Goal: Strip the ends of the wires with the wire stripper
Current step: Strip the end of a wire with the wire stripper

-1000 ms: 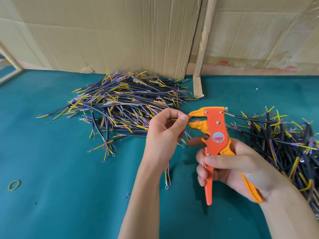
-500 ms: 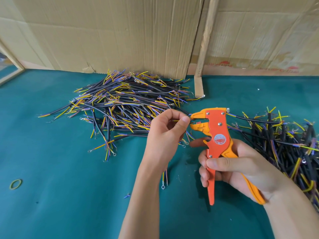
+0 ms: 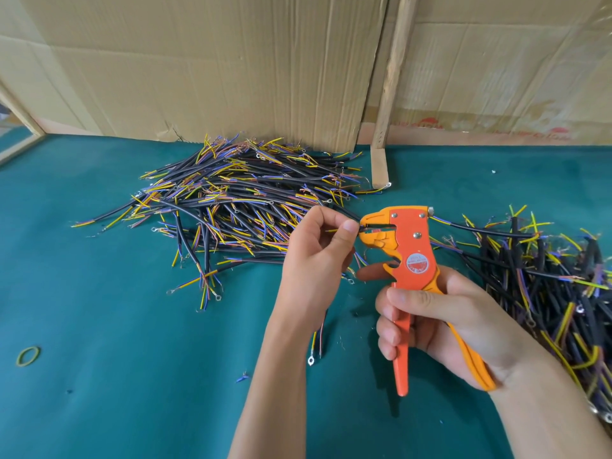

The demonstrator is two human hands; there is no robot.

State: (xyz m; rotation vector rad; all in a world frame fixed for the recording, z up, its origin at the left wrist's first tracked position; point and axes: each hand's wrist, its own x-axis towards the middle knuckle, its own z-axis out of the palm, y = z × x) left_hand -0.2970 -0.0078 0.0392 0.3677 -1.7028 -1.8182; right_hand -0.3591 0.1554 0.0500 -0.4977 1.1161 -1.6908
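The left hand (image 3: 314, 260) pinches a thin yellow wire end (image 3: 334, 230), feeding it into the orange plastic-handled wire stripper's (image 3: 410, 260) open mouth; the right hand (image 3: 440, 323) wraps its handles, unsqueezed, above the green bench (image 3: 116, 326).

We see a table (image 3: 99, 376) covered in teal cloth. On it lies a big heap of wires (image 3: 238, 207) at the back, a second heap (image 3: 543, 286) at the right edge, a yellow-green rubber band (image 3: 28, 356) near the left, and small scraps (image 3: 242, 377), perhaps wire trimmings, nearer us.
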